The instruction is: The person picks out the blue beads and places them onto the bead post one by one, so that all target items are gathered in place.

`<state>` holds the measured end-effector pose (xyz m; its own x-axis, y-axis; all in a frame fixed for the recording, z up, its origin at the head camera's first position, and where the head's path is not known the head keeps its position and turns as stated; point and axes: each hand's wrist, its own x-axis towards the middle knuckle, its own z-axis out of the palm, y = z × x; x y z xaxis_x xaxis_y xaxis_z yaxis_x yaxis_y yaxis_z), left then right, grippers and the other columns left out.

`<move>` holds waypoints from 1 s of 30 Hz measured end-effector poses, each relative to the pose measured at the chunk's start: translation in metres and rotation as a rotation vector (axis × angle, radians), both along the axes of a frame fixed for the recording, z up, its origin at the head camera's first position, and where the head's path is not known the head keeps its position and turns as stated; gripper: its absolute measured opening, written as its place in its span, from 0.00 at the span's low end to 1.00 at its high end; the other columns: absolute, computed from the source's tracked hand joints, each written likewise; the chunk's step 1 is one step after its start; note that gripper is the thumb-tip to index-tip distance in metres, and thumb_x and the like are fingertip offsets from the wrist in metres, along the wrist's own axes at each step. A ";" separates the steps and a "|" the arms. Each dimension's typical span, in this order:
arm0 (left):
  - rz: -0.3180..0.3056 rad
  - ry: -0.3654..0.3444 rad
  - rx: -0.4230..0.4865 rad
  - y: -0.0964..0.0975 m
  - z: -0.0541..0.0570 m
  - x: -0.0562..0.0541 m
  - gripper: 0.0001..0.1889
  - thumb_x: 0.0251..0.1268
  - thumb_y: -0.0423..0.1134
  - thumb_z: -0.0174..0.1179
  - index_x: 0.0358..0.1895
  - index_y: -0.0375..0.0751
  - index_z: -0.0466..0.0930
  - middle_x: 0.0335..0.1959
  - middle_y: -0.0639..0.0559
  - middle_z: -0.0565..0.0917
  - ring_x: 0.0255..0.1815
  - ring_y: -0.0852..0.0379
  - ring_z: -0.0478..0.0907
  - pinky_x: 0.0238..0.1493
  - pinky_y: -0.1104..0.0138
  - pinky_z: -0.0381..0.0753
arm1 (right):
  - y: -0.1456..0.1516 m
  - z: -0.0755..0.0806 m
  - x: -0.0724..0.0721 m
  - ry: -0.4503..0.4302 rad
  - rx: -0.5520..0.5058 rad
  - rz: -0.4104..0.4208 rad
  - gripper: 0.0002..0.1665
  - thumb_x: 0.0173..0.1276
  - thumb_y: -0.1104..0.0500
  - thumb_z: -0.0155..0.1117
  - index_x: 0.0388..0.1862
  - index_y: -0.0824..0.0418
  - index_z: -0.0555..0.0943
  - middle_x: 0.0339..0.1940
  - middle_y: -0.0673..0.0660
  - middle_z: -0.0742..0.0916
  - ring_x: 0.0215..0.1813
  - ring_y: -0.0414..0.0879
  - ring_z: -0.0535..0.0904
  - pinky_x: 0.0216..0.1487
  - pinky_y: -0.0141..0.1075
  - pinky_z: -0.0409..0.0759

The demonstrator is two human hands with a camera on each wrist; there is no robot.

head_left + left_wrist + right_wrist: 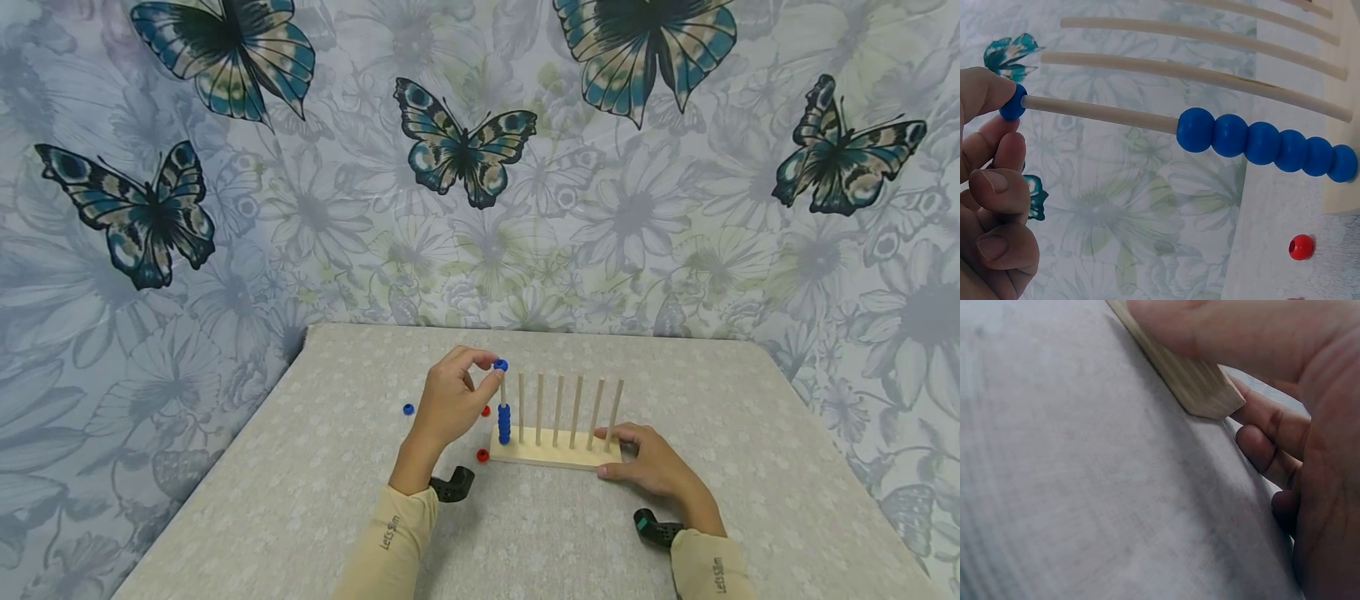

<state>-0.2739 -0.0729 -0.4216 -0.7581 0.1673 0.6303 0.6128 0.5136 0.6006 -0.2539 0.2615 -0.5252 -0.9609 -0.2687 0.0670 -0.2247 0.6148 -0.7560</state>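
My left hand (448, 398) pinches a blue bead (1012, 105) between thumb and fingers at the top of the leftmost peg (1100, 114). In the left wrist view the bead meets the peg's tip; how far it is threaded I cannot tell. Lower on that peg, several blue beads (504, 425) are stacked down to the wooden base (551, 453). The other upright pegs (558, 408) carry no beads. At the base's right end, my right hand (654, 460) grips the wood, thumb along the front edge and fingers behind.
One red bead (482, 455) lies by the base's left front corner, another red bead (486, 411) farther back, partly behind the left hand. A loose blue bead (408, 409) sits to the left on the cloth-covered table (300, 500). Butterfly-patterned fabric (480, 267) hangs behind.
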 end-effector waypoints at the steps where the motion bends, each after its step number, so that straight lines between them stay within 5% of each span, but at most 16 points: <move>1: 0.001 -0.001 -0.003 0.000 0.000 0.000 0.07 0.66 0.43 0.66 0.46 0.53 0.85 0.40 0.58 0.82 0.19 0.62 0.69 0.21 0.69 0.74 | 0.000 0.000 0.000 0.000 -0.001 0.000 0.35 0.52 0.46 0.82 0.60 0.51 0.83 0.63 0.57 0.84 0.70 0.63 0.71 0.71 0.65 0.62; 30: 0.015 -0.075 -0.093 -0.004 -0.002 0.000 0.09 0.69 0.48 0.64 0.48 0.54 0.85 0.43 0.61 0.81 0.19 0.61 0.69 0.22 0.68 0.73 | -0.001 0.002 0.001 -0.009 0.005 -0.013 0.36 0.52 0.45 0.82 0.61 0.52 0.83 0.64 0.57 0.83 0.71 0.63 0.71 0.71 0.66 0.61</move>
